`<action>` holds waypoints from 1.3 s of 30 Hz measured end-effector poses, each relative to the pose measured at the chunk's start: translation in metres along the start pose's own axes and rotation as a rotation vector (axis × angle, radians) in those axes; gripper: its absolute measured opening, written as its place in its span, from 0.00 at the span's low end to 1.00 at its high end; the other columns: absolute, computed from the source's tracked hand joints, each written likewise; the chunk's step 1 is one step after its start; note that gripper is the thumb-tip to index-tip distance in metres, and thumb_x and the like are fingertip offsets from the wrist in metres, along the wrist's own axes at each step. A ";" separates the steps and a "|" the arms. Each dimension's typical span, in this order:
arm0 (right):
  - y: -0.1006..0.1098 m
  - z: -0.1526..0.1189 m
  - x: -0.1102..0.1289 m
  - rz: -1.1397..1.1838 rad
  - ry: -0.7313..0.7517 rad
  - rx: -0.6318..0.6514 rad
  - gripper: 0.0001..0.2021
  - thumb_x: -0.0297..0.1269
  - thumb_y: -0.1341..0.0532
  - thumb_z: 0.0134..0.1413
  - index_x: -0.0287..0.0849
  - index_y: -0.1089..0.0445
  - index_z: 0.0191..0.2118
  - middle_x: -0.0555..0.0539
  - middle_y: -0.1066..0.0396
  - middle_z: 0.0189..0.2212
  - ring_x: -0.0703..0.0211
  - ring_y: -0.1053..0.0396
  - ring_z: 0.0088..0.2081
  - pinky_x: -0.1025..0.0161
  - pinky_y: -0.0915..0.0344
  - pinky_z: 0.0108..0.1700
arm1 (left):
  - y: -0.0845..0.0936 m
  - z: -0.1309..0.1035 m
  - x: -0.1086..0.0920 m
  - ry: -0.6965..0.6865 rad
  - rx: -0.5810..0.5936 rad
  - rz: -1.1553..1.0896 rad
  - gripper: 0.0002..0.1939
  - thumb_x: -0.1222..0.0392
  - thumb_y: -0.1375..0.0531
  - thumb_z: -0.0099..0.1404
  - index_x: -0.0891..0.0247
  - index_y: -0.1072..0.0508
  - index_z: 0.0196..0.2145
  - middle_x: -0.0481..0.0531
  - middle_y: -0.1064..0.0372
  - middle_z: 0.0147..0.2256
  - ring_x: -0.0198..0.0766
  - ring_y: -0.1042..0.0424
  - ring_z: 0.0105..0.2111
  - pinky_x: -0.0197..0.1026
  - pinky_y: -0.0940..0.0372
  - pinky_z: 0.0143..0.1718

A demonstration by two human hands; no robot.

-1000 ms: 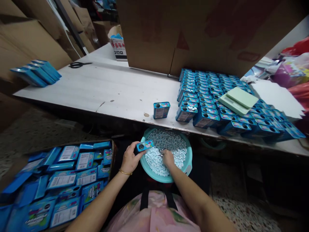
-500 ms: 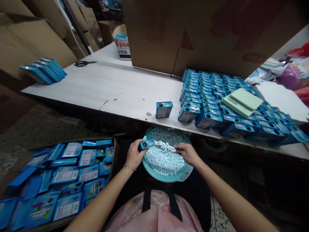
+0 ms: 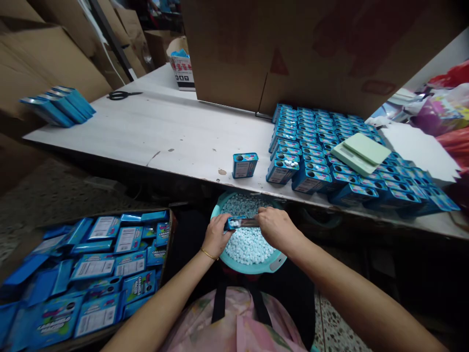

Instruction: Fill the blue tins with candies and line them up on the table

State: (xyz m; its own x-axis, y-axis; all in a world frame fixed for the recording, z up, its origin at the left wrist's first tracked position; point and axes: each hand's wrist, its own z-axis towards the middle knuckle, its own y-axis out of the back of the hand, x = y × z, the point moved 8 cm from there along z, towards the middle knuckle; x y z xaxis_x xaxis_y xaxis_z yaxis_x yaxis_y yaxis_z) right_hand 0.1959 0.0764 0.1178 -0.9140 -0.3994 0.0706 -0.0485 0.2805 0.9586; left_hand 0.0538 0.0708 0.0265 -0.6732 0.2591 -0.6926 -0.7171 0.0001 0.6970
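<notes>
My left hand (image 3: 217, 235) is closed around a small blue candy tin (image 3: 234, 223), held tilted over the basin. White candies show at the tin's opening. In my right hand (image 3: 276, 226) is a narrow scoop (image 3: 249, 222), its tip at that opening; the fingers partly cover its handle end. Below both hands sits a turquoise basin (image 3: 243, 268) of small pale blue and white candies (image 3: 252, 248). One blue tin (image 3: 245, 165) stands alone on the table edge ahead.
Rows of upright blue tins (image 3: 317, 178) fill the table's right side, with a pale green scale (image 3: 361, 152) on top. A carton of blue tins (image 3: 97, 266) is at lower left. Scissors (image 3: 122, 95) and leaning tins (image 3: 60, 106) lie far left; a big cardboard box (image 3: 311, 54) stands behind.
My right hand has moved left and brought the scoop to the tin. The heap of candies on the scoop is gone from it, and candies show in the tin's opening.
</notes>
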 end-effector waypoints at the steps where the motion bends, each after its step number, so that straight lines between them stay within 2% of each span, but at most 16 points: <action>1: 0.000 -0.002 -0.005 -0.001 -0.001 -0.017 0.10 0.25 0.49 0.47 0.41 0.32 0.30 0.43 0.32 0.32 0.57 0.35 0.34 0.64 0.45 0.32 | 0.001 0.000 0.001 0.012 -0.004 -0.008 0.20 0.63 0.41 0.52 0.60 0.36 0.44 0.53 0.34 0.42 0.43 0.38 0.43 0.46 0.41 0.45; 3: -0.008 -0.007 -0.023 0.014 -0.026 -0.054 0.11 0.25 0.50 0.48 0.42 0.32 0.32 0.43 0.33 0.33 0.57 0.35 0.36 0.64 0.44 0.33 | 0.005 -0.001 0.007 0.052 -0.019 -0.025 0.20 0.63 0.41 0.52 0.59 0.36 0.44 0.52 0.34 0.41 0.42 0.37 0.42 0.45 0.41 0.44; 5: -0.032 -0.010 -0.051 0.045 -0.102 -0.063 0.12 0.25 0.50 0.49 0.44 0.31 0.34 0.44 0.32 0.36 0.57 0.35 0.38 0.64 0.43 0.34 | 0.013 -0.002 0.015 0.100 -0.043 -0.043 0.20 0.61 0.40 0.52 0.58 0.36 0.44 0.52 0.34 0.40 0.42 0.36 0.41 0.45 0.40 0.43; 7: -0.074 -0.011 -0.076 0.085 -0.220 -0.013 0.13 0.25 0.51 0.50 0.43 0.31 0.34 0.43 0.32 0.37 0.57 0.35 0.37 0.64 0.42 0.34 | 0.024 -0.004 0.023 0.140 -0.083 -0.068 0.19 0.59 0.40 0.52 0.59 0.36 0.43 0.51 0.34 0.39 0.42 0.35 0.40 0.44 0.40 0.43; 9: -0.123 -0.005 -0.085 0.125 -0.311 0.053 0.13 0.25 0.51 0.50 0.40 0.29 0.32 0.40 0.31 0.35 0.56 0.34 0.36 0.63 0.40 0.34 | 0.034 -0.007 0.030 0.170 -0.118 -0.090 0.18 0.57 0.40 0.52 0.59 0.35 0.42 0.51 0.34 0.38 0.41 0.35 0.39 0.44 0.40 0.42; 11: -0.165 0.010 -0.069 0.158 -0.313 0.081 0.15 0.24 0.52 0.50 0.42 0.29 0.33 0.43 0.29 0.34 0.58 0.33 0.36 0.64 0.38 0.35 | 0.043 -0.009 0.035 0.192 -0.141 -0.102 0.18 0.55 0.40 0.52 0.59 0.35 0.41 0.50 0.33 0.38 0.40 0.34 0.39 0.43 0.40 0.42; 13: -0.195 0.030 -0.042 0.284 -0.295 0.042 0.17 0.23 0.52 0.49 0.46 0.28 0.36 0.45 0.29 0.34 0.57 0.32 0.38 0.64 0.37 0.38 | 0.049 -0.011 0.039 0.214 -0.160 -0.105 0.18 0.53 0.40 0.52 0.59 0.35 0.41 0.50 0.32 0.38 0.40 0.33 0.39 0.42 0.39 0.42; 16: -0.216 0.058 -0.012 0.528 -0.284 -0.060 0.20 0.23 0.52 0.47 0.50 0.28 0.39 0.47 0.28 0.37 0.54 0.32 0.40 0.61 0.37 0.43 | 0.056 -0.015 0.044 0.243 -0.180 -0.100 0.19 0.52 0.40 0.51 0.60 0.35 0.41 0.50 0.32 0.37 0.39 0.33 0.38 0.42 0.39 0.42; 18: -0.221 0.068 -0.007 0.646 -0.273 -0.098 0.21 0.24 0.51 0.47 0.50 0.28 0.40 0.48 0.28 0.38 0.54 0.32 0.41 0.60 0.36 0.44 | 0.060 -0.017 0.046 0.248 -0.181 -0.101 0.19 0.52 0.40 0.51 0.60 0.35 0.41 0.50 0.32 0.37 0.39 0.32 0.38 0.42 0.39 0.42; 21: -0.216 0.067 -0.021 0.858 -0.241 -0.128 0.19 0.24 0.49 0.44 0.47 0.27 0.39 0.48 0.27 0.36 0.55 0.32 0.40 0.60 0.36 0.44 | 0.065 -0.019 0.048 0.252 -0.207 -0.111 0.20 0.52 0.40 0.51 0.60 0.35 0.41 0.50 0.32 0.37 0.39 0.32 0.38 0.42 0.39 0.42; 24: -0.196 0.053 -0.044 0.948 -0.213 -0.141 0.17 0.25 0.49 0.44 0.43 0.27 0.38 0.47 0.28 0.34 0.58 0.32 0.38 0.63 0.36 0.42 | 0.065 -0.017 0.049 0.254 -0.210 -0.100 0.20 0.52 0.40 0.51 0.60 0.36 0.41 0.50 0.32 0.37 0.39 0.32 0.37 0.42 0.39 0.41; 26: -0.171 0.040 -0.058 0.938 -0.190 -0.157 0.16 0.26 0.49 0.45 0.42 0.27 0.38 0.47 0.28 0.33 0.59 0.32 0.37 0.64 0.37 0.41 | 0.061 -0.014 0.048 0.241 -0.194 -0.082 0.19 0.52 0.40 0.52 0.60 0.35 0.41 0.50 0.32 0.37 0.39 0.33 0.38 0.42 0.39 0.41; 29: -0.121 0.020 -0.066 0.864 -0.119 -0.188 0.16 0.28 0.48 0.46 0.42 0.27 0.39 0.47 0.29 0.31 0.61 0.33 0.35 0.65 0.39 0.39 | 0.048 -0.008 0.040 0.203 -0.167 -0.032 0.18 0.56 0.40 0.52 0.60 0.35 0.41 0.51 0.32 0.38 0.40 0.33 0.38 0.42 0.39 0.41; 32: -0.069 0.006 -0.057 0.669 -0.036 -0.168 0.17 0.27 0.50 0.48 0.45 0.28 0.39 0.49 0.30 0.30 0.62 0.34 0.34 0.68 0.41 0.37 | 0.031 -0.002 0.027 0.144 -0.119 0.003 0.18 0.60 0.40 0.51 0.59 0.34 0.42 0.50 0.33 0.38 0.40 0.35 0.39 0.43 0.39 0.42; 34: -0.045 0.001 -0.045 0.491 -0.005 -0.102 0.17 0.27 0.51 0.49 0.46 0.28 0.38 0.49 0.31 0.30 0.63 0.35 0.35 0.69 0.43 0.36 | 0.020 0.001 0.017 0.094 -0.090 0.003 0.19 0.62 0.40 0.51 0.59 0.35 0.43 0.50 0.33 0.39 0.40 0.36 0.40 0.43 0.39 0.43; 39: -0.012 0.000 -0.016 0.079 -0.030 0.039 0.14 0.25 0.50 0.48 0.44 0.29 0.32 0.47 0.31 0.32 0.61 0.34 0.35 0.68 0.45 0.31 | 0.004 0.002 0.002 0.007 -0.038 -0.004 0.19 0.65 0.42 0.52 0.59 0.36 0.44 0.51 0.34 0.41 0.41 0.37 0.42 0.44 0.40 0.45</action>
State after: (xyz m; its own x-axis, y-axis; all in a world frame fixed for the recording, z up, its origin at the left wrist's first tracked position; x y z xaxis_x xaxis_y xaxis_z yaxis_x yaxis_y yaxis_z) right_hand 0.2108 0.0792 0.1055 -0.9273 -0.3486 0.1363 0.0085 0.3444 0.9388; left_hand 0.0500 0.0729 0.0284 -0.6712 0.2525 -0.6970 -0.7262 -0.0355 0.6865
